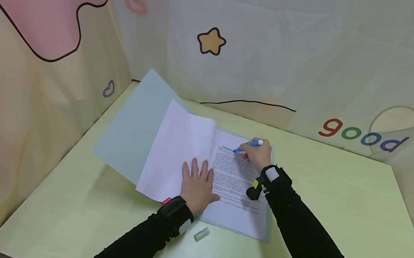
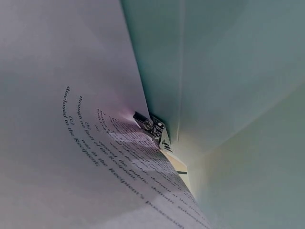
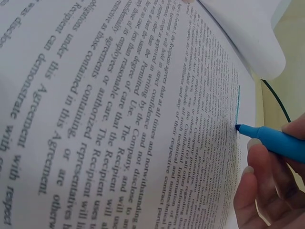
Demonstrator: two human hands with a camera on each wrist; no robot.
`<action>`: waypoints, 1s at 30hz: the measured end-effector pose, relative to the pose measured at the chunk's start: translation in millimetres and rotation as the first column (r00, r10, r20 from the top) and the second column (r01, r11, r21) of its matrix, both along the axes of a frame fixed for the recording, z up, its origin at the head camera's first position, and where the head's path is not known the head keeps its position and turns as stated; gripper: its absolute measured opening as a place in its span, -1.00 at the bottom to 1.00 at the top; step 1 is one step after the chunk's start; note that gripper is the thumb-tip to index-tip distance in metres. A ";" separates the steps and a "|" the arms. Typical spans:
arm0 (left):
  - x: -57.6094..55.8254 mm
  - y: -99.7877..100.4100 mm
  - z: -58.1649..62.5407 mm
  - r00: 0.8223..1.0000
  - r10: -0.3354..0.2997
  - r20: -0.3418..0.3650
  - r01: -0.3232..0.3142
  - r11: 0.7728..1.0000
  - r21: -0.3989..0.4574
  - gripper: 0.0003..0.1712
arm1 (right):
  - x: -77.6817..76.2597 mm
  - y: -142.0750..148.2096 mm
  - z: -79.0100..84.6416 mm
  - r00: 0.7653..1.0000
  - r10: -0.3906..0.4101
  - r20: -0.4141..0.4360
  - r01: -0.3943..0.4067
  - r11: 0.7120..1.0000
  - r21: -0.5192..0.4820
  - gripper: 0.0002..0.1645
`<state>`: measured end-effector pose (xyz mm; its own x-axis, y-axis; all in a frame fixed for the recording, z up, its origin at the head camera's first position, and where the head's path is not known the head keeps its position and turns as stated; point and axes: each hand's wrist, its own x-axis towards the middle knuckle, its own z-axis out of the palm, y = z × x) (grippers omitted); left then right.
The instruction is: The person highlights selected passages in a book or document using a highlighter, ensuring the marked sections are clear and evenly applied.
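A blue marker (image 1: 255, 143) is pinched in my right hand (image 1: 259, 155), its tip touching the upper part of a printed page (image 1: 234, 195). In the right wrist view, a thin blue line (image 3: 238, 102) ends at the dark tip of the marker (image 3: 281, 142). My left hand (image 1: 197, 189) rests with spread fingers across the turned-back white sheet (image 1: 176, 151) and the edge of the printed page. Both lie in an open light-blue folder (image 1: 135, 117). A dark patterned clip (image 2: 153, 128) shows at the paper's edge in the left wrist view.
A small grey translucent cylinder (image 1: 201, 234), maybe a cap, lies on the pale table (image 1: 342, 206) just below the folder. The folder's cover stands tilted up at the left. A printed curtain (image 1: 262, 42) hangs behind the table and at its sides.
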<state>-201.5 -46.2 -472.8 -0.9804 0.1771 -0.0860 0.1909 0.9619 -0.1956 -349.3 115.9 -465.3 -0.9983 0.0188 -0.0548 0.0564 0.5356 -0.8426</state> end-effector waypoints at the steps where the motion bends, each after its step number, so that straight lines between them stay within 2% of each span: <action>1: -0.2 -0.1 -0.2 1.000 -0.001 0.000 0.001 1.000 -0.001 -0.02 | 0.3 0.4 0.3 1.000 0.000 -0.006 0.000 1.000 0.003 -0.76; 12: -0.6 0.5 -0.2 1.000 0.000 -0.004 0.000 1.000 0.000 -0.03 | 1.4 4.2 0.5 0.999 0.005 -0.052 -0.003 0.999 0.041 -0.74; 30: -1.5 -0.7 -2.4 1.000 0.000 0.000 0.000 1.000 0.023 -0.04 | -2.5 14.2 -4.3 0.999 -0.028 -0.019 0.029 0.999 0.024 -0.75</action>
